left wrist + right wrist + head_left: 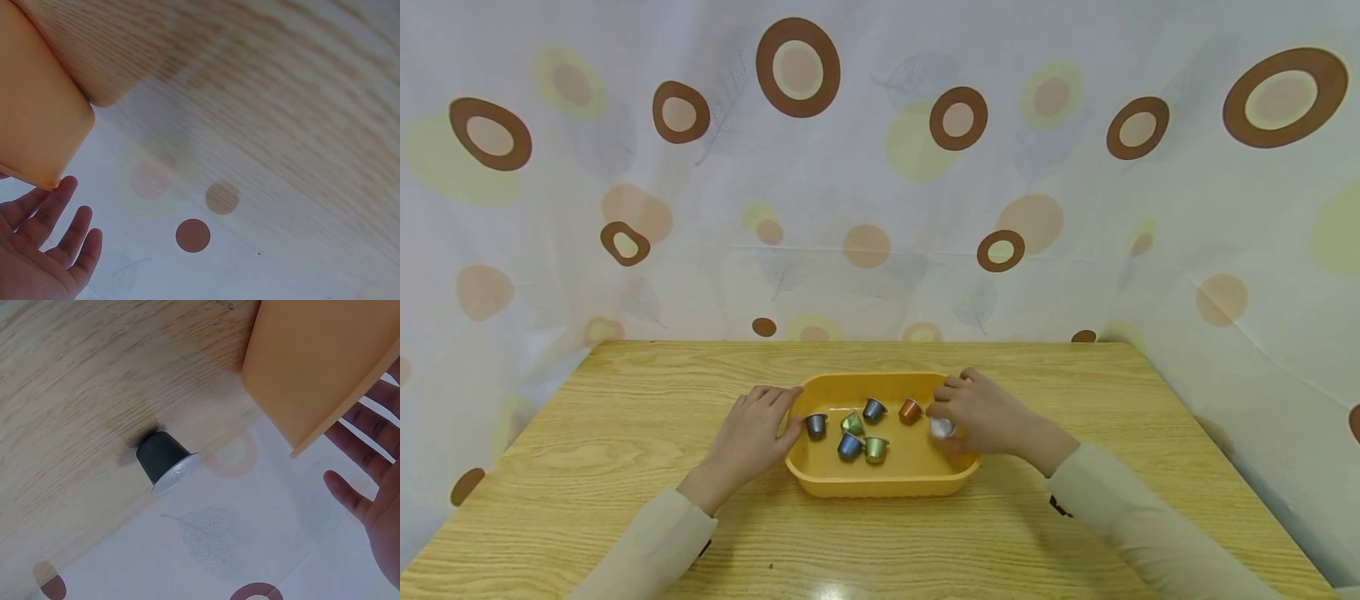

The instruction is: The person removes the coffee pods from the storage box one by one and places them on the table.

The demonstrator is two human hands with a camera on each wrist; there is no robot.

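A yellow tray (880,489) on the wooden table holds several coffee capsules. My right hand (988,417) reaches over its right rim, index finger and thumb pinching a silver coffee capsule (942,428). In the right wrist view its other fingers (373,428) stretch out behind the rim. My left hand (752,433) rests at the left rim, fingers over the edge and thumb inside, close to a dark grey capsule (816,426). The left wrist view shows the left fingers (59,203) extended and spread by the tray's corner.
In the tray lie a blue capsule (850,447), two green ones (876,450), a grey-blue one (874,409) and a copper one (911,411). A black capsule (164,461) lies on the table beside the tray's right end. Patterned sheeting (880,183) stands around the table.
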